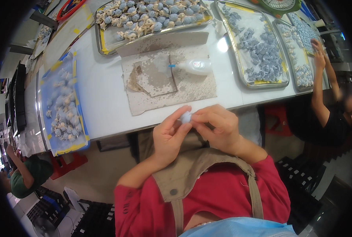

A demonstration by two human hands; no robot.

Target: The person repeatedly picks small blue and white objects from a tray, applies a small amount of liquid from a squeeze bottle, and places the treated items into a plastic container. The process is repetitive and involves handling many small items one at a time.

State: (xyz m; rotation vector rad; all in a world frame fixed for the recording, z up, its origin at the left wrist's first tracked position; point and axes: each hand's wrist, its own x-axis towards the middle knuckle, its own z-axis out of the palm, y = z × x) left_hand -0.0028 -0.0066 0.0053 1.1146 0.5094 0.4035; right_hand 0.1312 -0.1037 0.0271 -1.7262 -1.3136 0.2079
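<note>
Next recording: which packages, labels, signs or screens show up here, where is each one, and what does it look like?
Glue bottle: lying on its side on the stained cardboard sheet on the table; whitish squeeze bottle with a blue nozzle.
Label on the bottle: small patch on its side, white with red; print too small to make out.
Dark flat panels: at the far left edge beside the table; possibly screens, cannot tell.
No signs visible.

Both forearms bare, rising from lower frame, red sleeves pushed to elbows. Left hand (168, 136) and right hand (217, 126) meet just off worktop's near edge, fingertips touching. Left thumb and forefinger extended upward, pinching. Right fingers curled inward, knuckles up, thumb tucked against left fingertips. Wrists bent slightly toward each other.
</note>
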